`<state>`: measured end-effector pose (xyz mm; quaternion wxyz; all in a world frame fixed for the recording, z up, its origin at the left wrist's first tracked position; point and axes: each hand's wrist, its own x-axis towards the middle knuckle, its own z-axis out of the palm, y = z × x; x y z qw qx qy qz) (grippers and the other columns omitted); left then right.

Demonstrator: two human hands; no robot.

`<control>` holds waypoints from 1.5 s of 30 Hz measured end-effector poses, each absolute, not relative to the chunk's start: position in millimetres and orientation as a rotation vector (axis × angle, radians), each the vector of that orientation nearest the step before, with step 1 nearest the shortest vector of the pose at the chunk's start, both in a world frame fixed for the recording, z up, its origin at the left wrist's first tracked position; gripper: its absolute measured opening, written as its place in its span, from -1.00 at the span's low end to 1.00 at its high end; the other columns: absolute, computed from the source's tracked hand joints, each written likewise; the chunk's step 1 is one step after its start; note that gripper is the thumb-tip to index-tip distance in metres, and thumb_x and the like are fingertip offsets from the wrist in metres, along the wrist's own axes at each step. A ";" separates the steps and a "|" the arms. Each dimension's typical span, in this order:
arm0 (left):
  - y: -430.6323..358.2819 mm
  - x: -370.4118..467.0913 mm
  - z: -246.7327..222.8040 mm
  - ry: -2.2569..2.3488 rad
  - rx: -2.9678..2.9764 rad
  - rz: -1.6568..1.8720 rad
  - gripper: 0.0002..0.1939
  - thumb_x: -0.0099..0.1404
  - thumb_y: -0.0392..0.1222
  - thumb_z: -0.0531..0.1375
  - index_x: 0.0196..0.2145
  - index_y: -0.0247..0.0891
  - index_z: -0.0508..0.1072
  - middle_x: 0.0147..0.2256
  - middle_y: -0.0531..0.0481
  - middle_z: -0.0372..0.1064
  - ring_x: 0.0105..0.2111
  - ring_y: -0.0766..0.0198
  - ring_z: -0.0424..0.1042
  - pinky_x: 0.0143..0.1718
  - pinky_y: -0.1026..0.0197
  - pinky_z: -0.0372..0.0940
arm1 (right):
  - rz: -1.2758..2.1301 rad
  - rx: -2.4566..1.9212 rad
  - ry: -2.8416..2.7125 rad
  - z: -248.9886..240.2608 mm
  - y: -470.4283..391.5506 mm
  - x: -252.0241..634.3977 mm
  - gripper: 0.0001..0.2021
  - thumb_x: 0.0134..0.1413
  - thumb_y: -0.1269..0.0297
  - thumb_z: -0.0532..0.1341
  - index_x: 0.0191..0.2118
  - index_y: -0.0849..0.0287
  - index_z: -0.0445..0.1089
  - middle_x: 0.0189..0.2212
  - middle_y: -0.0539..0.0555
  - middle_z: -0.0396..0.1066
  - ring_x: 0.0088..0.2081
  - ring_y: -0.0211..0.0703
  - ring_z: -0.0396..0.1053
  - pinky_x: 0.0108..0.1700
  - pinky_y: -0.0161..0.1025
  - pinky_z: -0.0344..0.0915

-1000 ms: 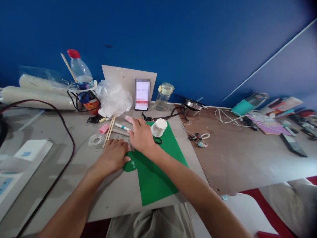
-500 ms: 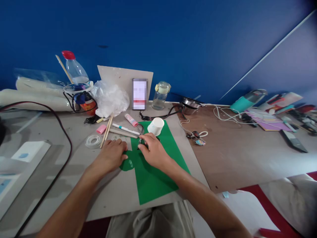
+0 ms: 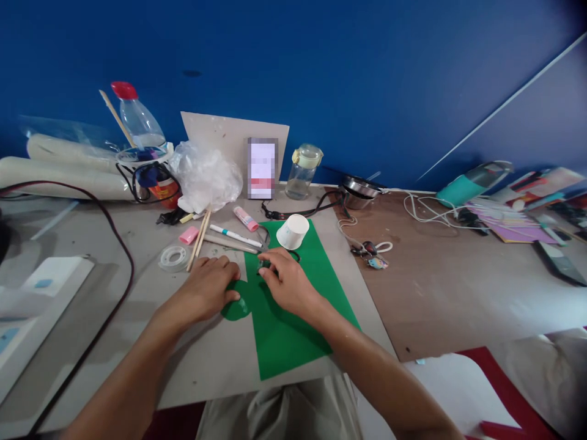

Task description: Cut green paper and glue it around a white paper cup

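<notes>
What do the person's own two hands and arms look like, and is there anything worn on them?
The left hand and the right hand are bare, without gloves. Both forearms show no sleeve, watch or bracelet. I see no ring or marking either.

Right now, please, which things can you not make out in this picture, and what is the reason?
- Small dark thing at the right hand: head view, partly hidden by fingers.
- Part of the rounded green piece: head view, under the left hand.
- Phone screen: head view, blurred into blocks.
- Black object: head view, cut off by left edge.
</notes>
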<state>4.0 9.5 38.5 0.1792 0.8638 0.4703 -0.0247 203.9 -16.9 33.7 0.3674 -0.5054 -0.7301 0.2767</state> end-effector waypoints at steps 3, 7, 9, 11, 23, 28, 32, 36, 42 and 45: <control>10.4 4.0 38.7 1.321 2.418 -0.063 -0.87 0.13 -0.17 0.20 -0.32 -0.20 0.37 -0.27 -0.06 0.38 -0.20 0.05 0.36 -0.10 0.00 0.07 | 0.722 -1.303 -1.855 33.7 -17.6 205.1 -0.77 0.08 0.46 0.12 -0.13 0.26 0.38 -0.14 0.22 0.37 -0.13 -0.09 0.34 -0.10 -0.15 0.34; 11.3 5.6 40.8 1.340 2.373 -0.057 -0.94 0.13 -0.22 0.17 -0.38 -0.20 0.36 -0.31 -0.05 0.39 -0.24 0.08 0.36 -0.12 0.02 0.10 | 0.726 -1.306 -1.831 33.3 -18.4 204.8 -0.76 0.07 0.46 0.13 -0.11 0.23 0.37 -0.13 0.21 0.36 -0.17 -0.12 0.35 -0.14 -0.17 0.35; 10.7 6.1 41.9 1.360 2.364 -0.047 -0.91 0.14 -0.20 0.17 -0.36 -0.21 0.36 -0.29 -0.06 0.39 -0.22 0.07 0.36 -0.12 0.01 0.10 | 0.729 -1.304 -1.828 33.8 -18.5 205.0 -0.76 0.08 0.46 0.12 -0.11 0.24 0.37 -0.14 0.20 0.36 -0.20 -0.14 0.35 -0.16 -0.18 0.35; 9.8 5.8 42.3 1.362 2.374 -0.021 -0.85 0.15 -0.17 0.18 -0.29 -0.21 0.37 -0.24 -0.07 0.40 -0.18 0.04 0.36 -0.09 -0.01 0.09 | 0.729 -1.307 -1.838 35.7 -19.0 205.4 -0.76 0.09 0.46 0.12 -0.11 0.25 0.37 -0.14 0.21 0.36 -0.20 -0.15 0.36 -0.15 -0.20 0.34; 16.3 2.1 32.3 1.426 2.428 -0.060 -0.87 0.17 -0.17 0.13 -0.29 -0.19 0.34 -0.21 -0.10 0.39 -0.13 0.00 0.36 -0.08 -0.03 0.08 | 0.642 -1.714 -2.316 41.6 -35.1 187.6 -0.81 0.19 0.34 0.05 -0.26 0.25 0.41 -0.28 0.26 0.47 -0.23 0.00 0.44 -0.23 -0.18 0.30; 15.9 4.5 34.6 1.429 2.394 -0.030 -0.93 0.14 -0.22 0.13 -0.36 -0.20 0.36 -0.26 -0.09 0.40 -0.16 0.03 0.37 -0.09 -0.02 0.07 | 0.858 -1.669 -2.164 40.3 -32.0 184.4 -0.81 0.16 0.38 0.09 -0.17 0.29 0.39 -0.22 0.25 0.49 -0.16 0.02 0.44 -0.14 -0.15 0.30; 14.5 8.1 38.1 1.477 2.364 -0.057 -0.96 0.12 -0.25 0.12 -0.42 -0.21 0.38 -0.29 -0.10 0.41 -0.19 0.02 0.38 -0.10 -0.02 0.08 | 0.968 -1.589 -1.980 41.4 -32.8 184.5 -0.75 0.11 0.42 0.12 -0.07 0.29 0.33 -0.18 0.25 0.47 -0.18 -0.02 0.45 -0.15 -0.16 0.32; 14.2 7.7 37.5 1.465 2.360 -0.011 -0.85 0.14 -0.26 0.10 -0.29 -0.19 0.38 -0.22 -0.09 0.42 -0.13 0.03 0.38 -0.06 0.00 0.08 | 1.419 -1.521 -1.664 44.0 -31.5 186.8 -0.72 0.17 0.37 0.07 0.01 0.19 0.24 -0.02 0.21 0.37 -0.64 -0.37 0.35 -0.51 -0.30 0.30; 14.5 5.6 34.7 1.449 2.363 -0.004 -0.86 0.11 -0.26 0.12 -0.31 -0.19 0.38 -0.22 -0.10 0.41 -0.13 0.02 0.37 -0.07 0.00 0.11 | 1.886 -1.368 -1.092 53.4 -22.8 192.8 -0.79 0.17 0.41 0.02 -0.06 0.21 0.18 -0.05 0.19 0.36 -0.67 -0.47 0.32 -0.67 -0.45 0.16; 15.3 4.4 34.0 1.427 2.344 0.020 -0.90 0.11 -0.24 0.11 -0.35 -0.19 0.35 -0.25 -0.09 0.39 -0.16 0.04 0.36 -0.08 0.00 0.13 | 2.021 -1.289 -0.831 52.8 -19.0 193.6 -0.84 0.11 0.42 0.08 -0.16 0.22 0.21 -0.22 0.11 0.43 -0.68 -0.45 0.30 -0.67 -0.46 0.17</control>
